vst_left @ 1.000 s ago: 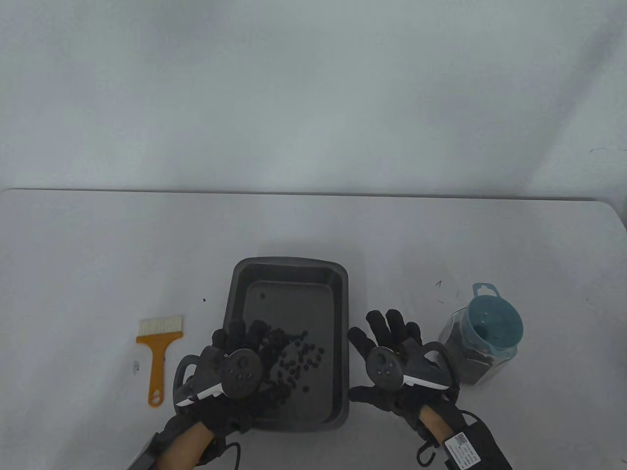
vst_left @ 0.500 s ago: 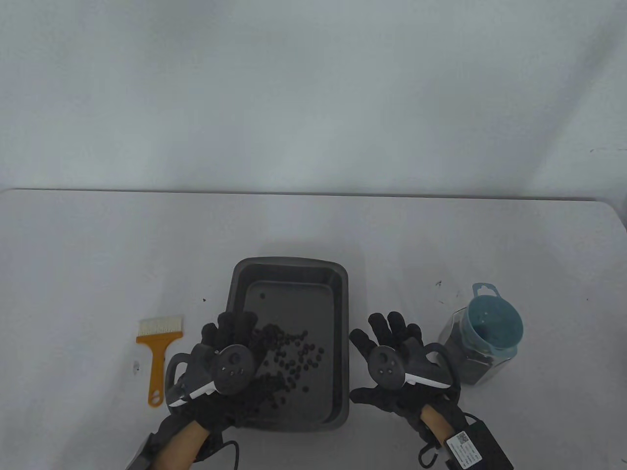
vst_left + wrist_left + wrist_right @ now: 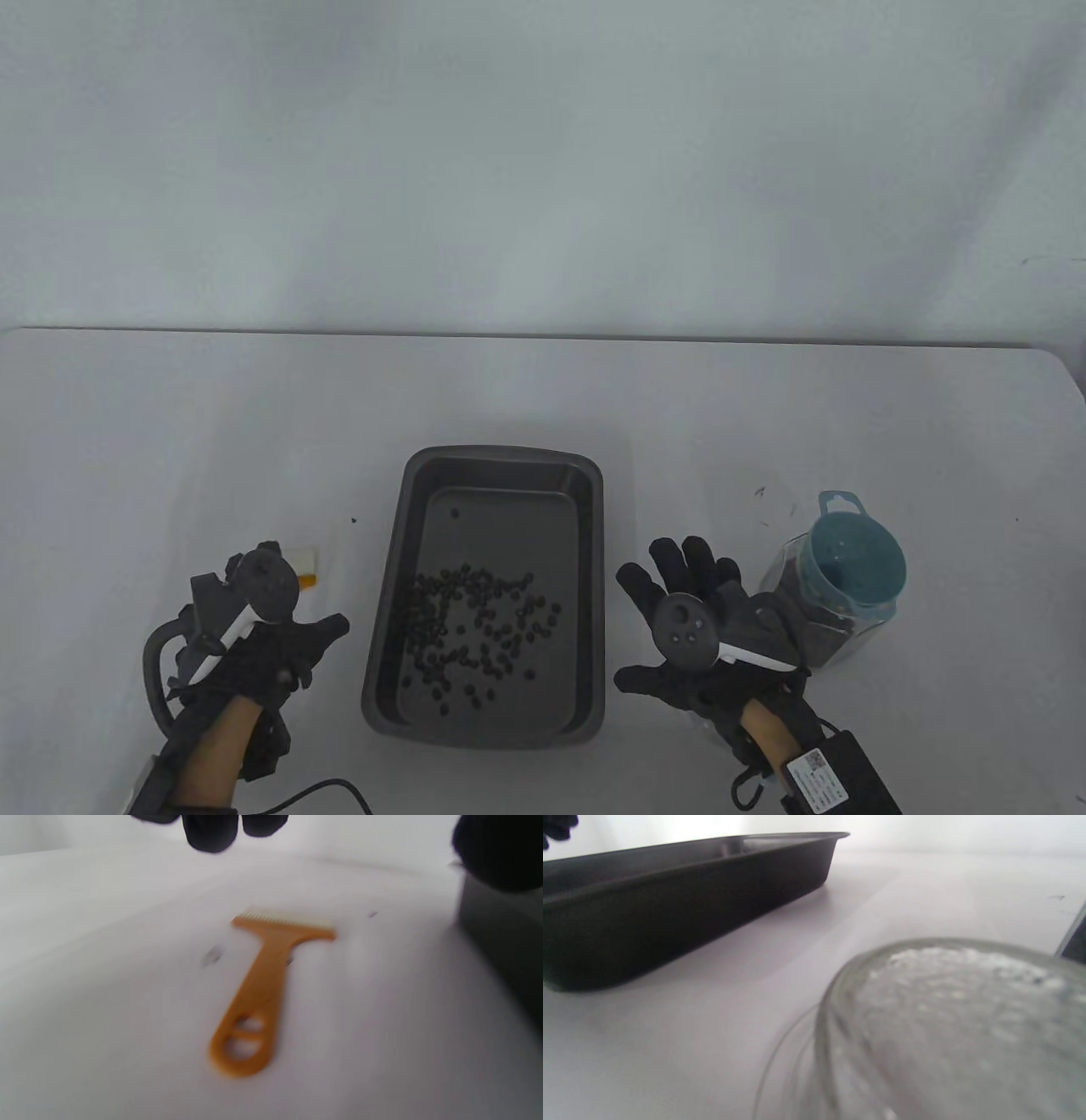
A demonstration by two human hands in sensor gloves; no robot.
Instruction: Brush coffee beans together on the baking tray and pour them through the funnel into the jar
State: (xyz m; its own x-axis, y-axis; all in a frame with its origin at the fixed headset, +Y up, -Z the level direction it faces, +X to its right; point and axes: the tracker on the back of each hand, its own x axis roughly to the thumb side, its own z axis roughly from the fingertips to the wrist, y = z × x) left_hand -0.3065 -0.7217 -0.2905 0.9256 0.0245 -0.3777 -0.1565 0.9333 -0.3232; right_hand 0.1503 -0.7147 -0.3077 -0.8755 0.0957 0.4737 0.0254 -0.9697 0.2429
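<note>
Left hand (image 3: pixel 254 654) above brush (image 3: pixel 265 984), fingers loose, gripping nothing. Right hand (image 3: pixel 704 632) spread flat, empty, between tray (image 3: pixel 501 726) and jar (image 3: pixel 806 620). Beans (image 3: pixel 475 624) scattered in tray.

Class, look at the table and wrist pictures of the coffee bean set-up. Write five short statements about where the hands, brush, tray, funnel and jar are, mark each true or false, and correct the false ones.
1. The left hand hovers above the orange brush without gripping it. True.
2. The coffee beans are already gathered in one tight heap. False: they lie scattered over the near half of the baking tray.
3. The blue funnel sits in the mouth of the jar. True.
4. The right hand grips the tray's rim. False: it is open, beside the tray, between tray and jar.
5. The brush lies to the right of the tray. False: it lies to its left.
</note>
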